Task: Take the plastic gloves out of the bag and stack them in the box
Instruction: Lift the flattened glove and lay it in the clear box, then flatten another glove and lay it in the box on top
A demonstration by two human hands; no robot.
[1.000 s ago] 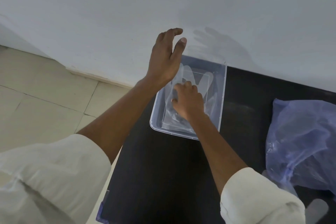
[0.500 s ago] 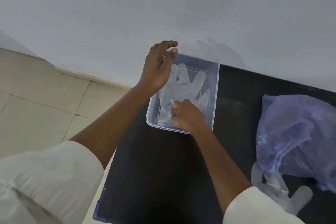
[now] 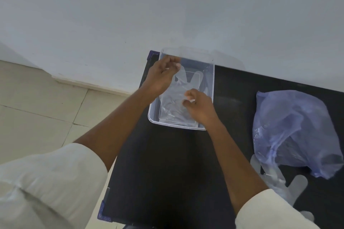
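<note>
Clear plastic box (image 3: 209,87) sits at the far left corner of the black table (image 3: 167,163), its far rim against the white wall (image 3: 167,5). Clear plastic gloves (image 3: 175,102) lie flat inside it, glove fingers pointing toward the wall.

Left hand (image 3: 161,78) is over the box's far left corner, fingers curled, thumb and fingertips pinched together at the glove's finger end; whether film is actually caught between them, cannot tell, it's transparent there. Right hand (image 3: 200,107) is over the near right part of the box, fingers curled in a loose pinch right on the top glove's cuff area; contact looks likely, a firm grasp isn't confirmable.

Blue plastic bag (image 3: 294,132) sits crumpled on the table to the right, well apart from the box. More clear gloves (image 3: 279,182) spill out from under its near edge onto the table, beside the right sleeve (image 3: 266,212). Left sleeve (image 3: 46,182) is white, rolled above the elbow. Beige tiled floor (image 3: 37,102) is left of the table.
</note>
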